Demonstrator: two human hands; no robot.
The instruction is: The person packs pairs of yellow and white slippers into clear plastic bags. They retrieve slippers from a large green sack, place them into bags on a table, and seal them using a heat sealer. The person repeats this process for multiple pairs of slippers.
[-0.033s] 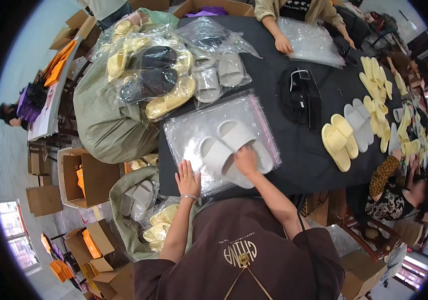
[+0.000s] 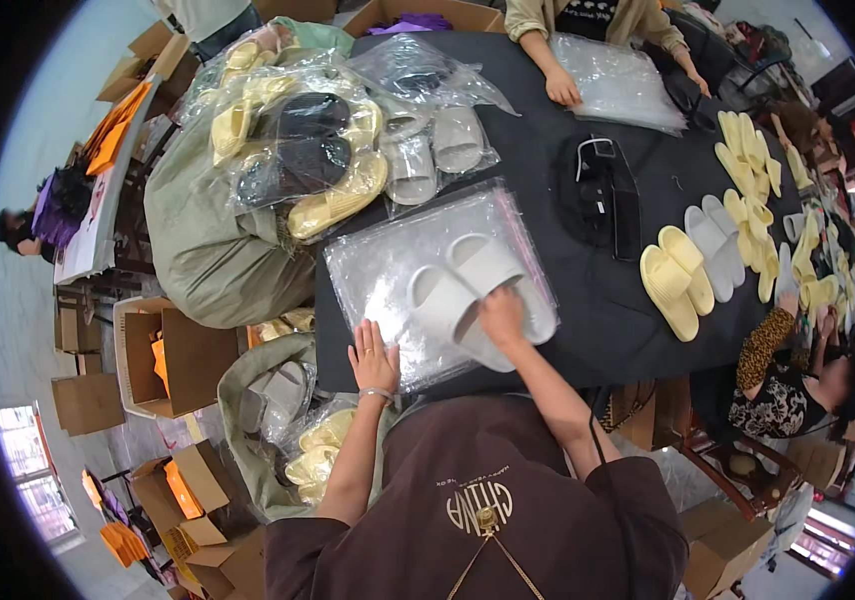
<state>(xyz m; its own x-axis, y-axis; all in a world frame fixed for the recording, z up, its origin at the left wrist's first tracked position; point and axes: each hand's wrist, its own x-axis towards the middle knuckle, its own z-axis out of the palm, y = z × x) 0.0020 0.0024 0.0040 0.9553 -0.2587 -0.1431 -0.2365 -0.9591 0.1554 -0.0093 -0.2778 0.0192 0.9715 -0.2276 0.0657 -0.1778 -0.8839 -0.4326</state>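
A pair of light grey slippers [image 2: 442, 302] lies slanted, side by side, over a stack of clear plastic bags [image 2: 370, 268] at the near edge of the black table. My right hand [image 2: 503, 316] is closed on the slippers where their inner edges meet, its fingertips partly hidden. Flat on the near left corner of the bags rests my left hand [image 2: 375, 360], fingers stretched out and holding nothing.
Bagged yellow, black and grey slippers [image 2: 293, 165] pile up at the far left. A black tape dispenser-like device [image 2: 603, 195] stands right of the bags. Loose yellow slippers [image 2: 676, 280] line the right side. Across the table, a person's hand [image 2: 563, 88] touches more clear bags [image 2: 618, 85].
The grey slippers have shifted slightly to the right over the bags, along with my right hand. My left hand has stayed put.
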